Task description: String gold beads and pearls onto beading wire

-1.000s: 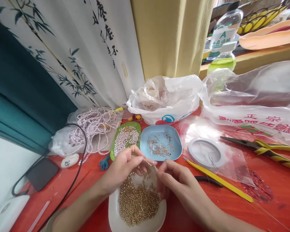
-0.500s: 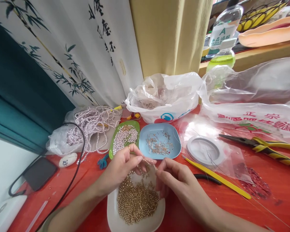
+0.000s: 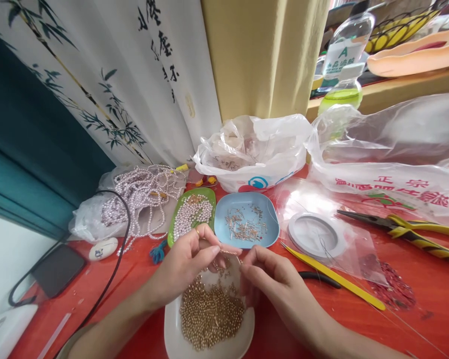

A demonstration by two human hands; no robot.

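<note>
My left hand [image 3: 187, 262] and my right hand [image 3: 275, 279] meet over a white dish [image 3: 175, 339] heaped with small gold beads [image 3: 209, 314]. Both hands pinch their fingertips together, and a thin line with a few gold beads runs between them. What exactly each pinch grips is too small to name for certain. Just behind my hands sit a green dish of pale pearl beads [image 3: 192, 212] and a blue dish of thin metal pins [image 3: 247, 224].
Pearl strands [image 3: 142, 194] lie on a bag at left, beside a black cable [image 3: 115, 269] and phone [image 3: 56, 269]. Yellow tweezers [image 3: 333, 276], a white spool [image 3: 314, 234], yellow-handled pliers [image 3: 407, 229] and plastic bags [image 3: 389, 159] lie to the right on the red table.
My hands have stayed pinched together over the gold beads. The view has shifted slightly, with little else moving.
</note>
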